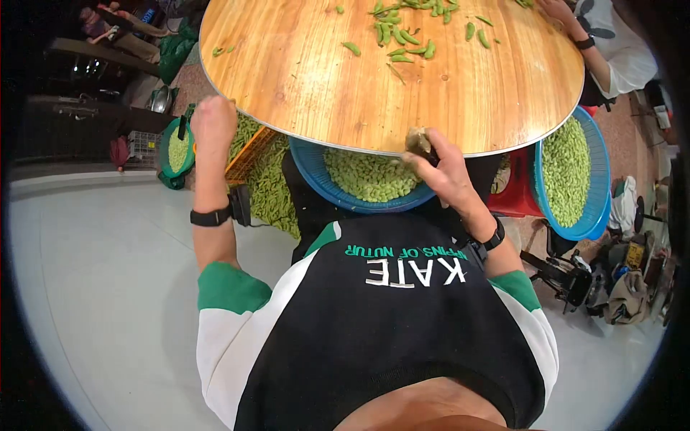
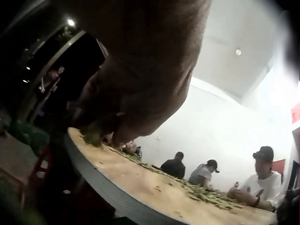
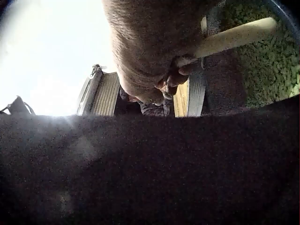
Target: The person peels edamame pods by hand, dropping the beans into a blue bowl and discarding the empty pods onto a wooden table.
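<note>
one tabletop [image 1: 323, 93] partly hides blue basket [image 1: 310, 181]

tabletop [image 1: 323, 86] as landmark. bean pods [image 1: 392, 32] scattered on it, most toward far side. under its near edge, middle: large basin [image 1: 352, 205], shelled beans [image 1: 374, 179] in it. left of that, below near-left edge: heaped pods [image 1: 277, 190] around a crate [image 1: 248, 156]. farther left: small basin [image 1: 165, 147], also with beans. off near-right edge: second large basin [image 1: 602, 179], beans inside. another person [image 1: 618, 54] at far-right edge.
</note>
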Demonstrator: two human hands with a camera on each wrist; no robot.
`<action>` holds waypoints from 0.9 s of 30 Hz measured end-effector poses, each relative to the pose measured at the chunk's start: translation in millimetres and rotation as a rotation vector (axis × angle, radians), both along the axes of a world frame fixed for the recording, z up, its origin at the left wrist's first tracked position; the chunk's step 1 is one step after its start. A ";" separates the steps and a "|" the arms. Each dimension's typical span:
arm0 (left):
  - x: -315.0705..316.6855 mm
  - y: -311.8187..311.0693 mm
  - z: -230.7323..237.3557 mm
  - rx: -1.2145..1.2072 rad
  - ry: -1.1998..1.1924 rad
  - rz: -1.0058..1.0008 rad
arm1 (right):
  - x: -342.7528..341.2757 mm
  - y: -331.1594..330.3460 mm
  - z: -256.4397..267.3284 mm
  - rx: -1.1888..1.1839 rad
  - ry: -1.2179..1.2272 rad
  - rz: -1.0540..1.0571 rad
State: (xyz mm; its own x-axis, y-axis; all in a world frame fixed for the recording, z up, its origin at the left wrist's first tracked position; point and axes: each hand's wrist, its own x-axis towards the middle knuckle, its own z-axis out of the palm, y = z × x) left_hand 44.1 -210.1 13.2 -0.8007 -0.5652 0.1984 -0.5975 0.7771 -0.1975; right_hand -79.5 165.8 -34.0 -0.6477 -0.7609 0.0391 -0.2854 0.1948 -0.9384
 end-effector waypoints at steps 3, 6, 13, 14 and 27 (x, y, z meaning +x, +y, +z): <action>-38.3 -4.5 4.6 -0.117 0.127 -0.215 | -2.2 -1.1 0.0 -0.238 -0.401 -0.008; -77.4 9.4 20.8 -0.141 0.183 -0.298 | -2.3 -4.0 -2.6 -0.208 -0.308 -0.010; -160.3 51.1 -11.3 0.175 0.363 -1.000 | -2.0 -3.0 4.1 -0.207 -0.381 -0.004; -166.9 54.2 -19.3 0.172 0.366 -1.005 | -2.7 -2.9 6.5 -0.211 -0.431 -0.022; -111.6 147.3 -18.8 1.667 0.363 -0.534 | -6.4 -16.6 15.9 -0.408 -0.633 -0.120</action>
